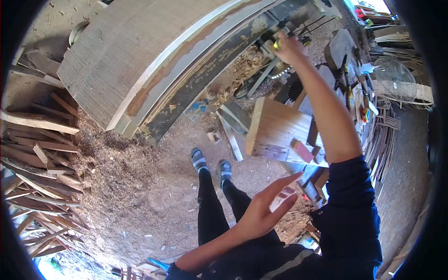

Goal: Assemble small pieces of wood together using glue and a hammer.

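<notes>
Nearest us, our left hand (257,215) hangs with its thumb well parted from its fingers; a pale patch shows in the gap, but we cannot tell what it is and see no firm hold. Ahead of these fingers sits a thick wooden block (275,125), with a small reddish wooden piece (302,151) at its near edge.

Farther out, our right hand (292,50) reaches past the block. Its fingers bend over a dark machine fitting (268,47) with a yellow part (277,45) right at the fingertips; they look mostly curled, yet we cannot tell whether they close on it.

We judge the fitting stiff, heavy and probably fixed to the machine, perhaps slick with dust. The yellow part looks like the better place to take hold, with thumb and fingers on opposite sides.

Left of those fingers stretches a broad wooden panel (121,51) beside a worn dark rail (205,77); well to their right stands a wire-caged fan (395,77).
</notes>
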A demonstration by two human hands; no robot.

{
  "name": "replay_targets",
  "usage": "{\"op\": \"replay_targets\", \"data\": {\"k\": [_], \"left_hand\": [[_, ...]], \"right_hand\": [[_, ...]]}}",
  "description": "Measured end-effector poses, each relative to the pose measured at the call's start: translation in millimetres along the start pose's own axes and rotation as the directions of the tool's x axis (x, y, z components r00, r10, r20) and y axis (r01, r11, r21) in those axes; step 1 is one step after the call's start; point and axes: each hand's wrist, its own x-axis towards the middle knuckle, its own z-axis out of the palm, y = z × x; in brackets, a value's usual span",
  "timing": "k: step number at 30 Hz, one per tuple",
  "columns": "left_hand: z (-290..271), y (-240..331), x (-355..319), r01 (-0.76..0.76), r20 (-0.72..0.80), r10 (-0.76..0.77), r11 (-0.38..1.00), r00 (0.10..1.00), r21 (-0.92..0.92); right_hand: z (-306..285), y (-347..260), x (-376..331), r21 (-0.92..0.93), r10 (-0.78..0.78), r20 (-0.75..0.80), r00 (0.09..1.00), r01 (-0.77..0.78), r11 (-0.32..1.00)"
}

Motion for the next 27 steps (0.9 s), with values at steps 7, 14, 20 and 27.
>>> {"op": "replay_targets", "data": {"k": [7,14,20,27], "left_hand": [[-5,-16,9,0.021,0.056,-0.020,1.000,0.998,-0.011],[37,-20,12,0.011,0.058,-0.005,0.995,0.998,-0.096],[81,-31,6,-0.033,0.148,0.037,0.999,0.988,-0.031],[176,-61,-16,0.041,0.312,-0.064,0.996,0.948,0.082]], "right_hand": [[32,66,31,0.229,-0.143,-0.211,0.967,0.191,0.955],[-110,104,-166,0.707,0.042,-0.377,0.925,0.258,0.658],[-141,206,-349,0.633,-0.051,-0.452,0.890,0.361,0.685],[-114,307,-528,0.432,0.136,-0.314,0.939,0.014,0.902]]}}
